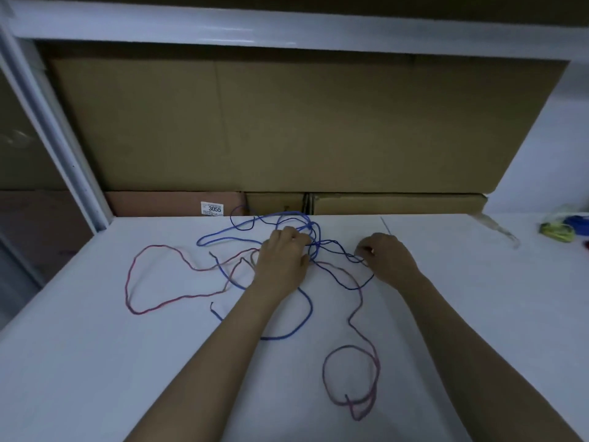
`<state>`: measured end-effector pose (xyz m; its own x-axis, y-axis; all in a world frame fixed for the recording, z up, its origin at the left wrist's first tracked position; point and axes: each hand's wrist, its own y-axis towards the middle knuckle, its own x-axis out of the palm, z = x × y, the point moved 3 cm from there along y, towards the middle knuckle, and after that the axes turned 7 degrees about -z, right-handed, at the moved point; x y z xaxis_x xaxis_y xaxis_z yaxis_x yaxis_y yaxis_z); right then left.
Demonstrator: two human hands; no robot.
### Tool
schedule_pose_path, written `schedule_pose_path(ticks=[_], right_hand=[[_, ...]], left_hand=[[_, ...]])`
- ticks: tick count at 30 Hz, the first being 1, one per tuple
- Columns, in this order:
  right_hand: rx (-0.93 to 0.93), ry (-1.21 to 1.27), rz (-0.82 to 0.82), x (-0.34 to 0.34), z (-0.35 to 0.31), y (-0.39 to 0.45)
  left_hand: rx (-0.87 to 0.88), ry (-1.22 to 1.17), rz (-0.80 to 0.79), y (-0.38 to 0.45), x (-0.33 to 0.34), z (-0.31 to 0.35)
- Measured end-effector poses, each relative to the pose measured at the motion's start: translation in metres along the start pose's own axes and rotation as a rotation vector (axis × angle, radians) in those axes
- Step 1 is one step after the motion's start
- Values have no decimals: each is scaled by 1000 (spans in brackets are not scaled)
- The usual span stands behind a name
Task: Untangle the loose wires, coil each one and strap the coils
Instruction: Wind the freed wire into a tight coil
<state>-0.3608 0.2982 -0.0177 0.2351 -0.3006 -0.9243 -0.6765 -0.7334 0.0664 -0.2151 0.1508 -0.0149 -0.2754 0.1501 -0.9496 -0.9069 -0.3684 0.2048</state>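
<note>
Closest to the person, just behind the right forearm, a thin pinkish-red insulated wire [350, 381] lies curled in a rough ring on the white tabletop [95, 362]. From that ring it snakes away up toward the knot, so its run is basically near-to-far. A thicker bright-blue wire [299, 323] arcs under the left forearm, loops out left of the left hand and back to the far edge.

The left hand [282, 260] has its fingers curled down onto the knot [314, 242], where the blue strands bunch up; looks like it's pinching or pinning blue wire there, though the fingertips are partly hidden by the strands. The right hand [387, 258] sits to the right of that knot, fingers curled, pinching a thin dark navy wire [338, 247] that runs between the two hands, roughly left-right.

So the bit that matters is that the tangle lies directly at the left hand's fingertips and just left of the right hand, and the navy strand's long axis lines up hand to hand. My guess is pulling rightward with the right hand while the left holds the knot is the way to go.

A second reddish wire [143, 282] makes a big loop well left of the left hand. Past the table edge, brown cardboard boxes [287, 122].
</note>
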Motion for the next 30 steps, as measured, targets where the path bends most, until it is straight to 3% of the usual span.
schedule_pose_path(ticks=[8,12,17,21,27,30], right_hand=[[-326,560,256,-48,-26,10],[-433,711,266,-62,-48,15],[-511,811,485,-77,-53,23],[-448,746,539,-77,-64,39],[-423,430,456,-48,-102,57],[-460,467,386,-33,-123,57]], left_hand=[[-45,-171,-56,19,-11,21],[-55,-391,38,30,-25,24],[-112,-413,168,30,-46,-4],[-123,-701,222,18,-68,-27],[-93,-751,385,-6,-112,-56],[-162,-768,425,-14,-124,-82]])
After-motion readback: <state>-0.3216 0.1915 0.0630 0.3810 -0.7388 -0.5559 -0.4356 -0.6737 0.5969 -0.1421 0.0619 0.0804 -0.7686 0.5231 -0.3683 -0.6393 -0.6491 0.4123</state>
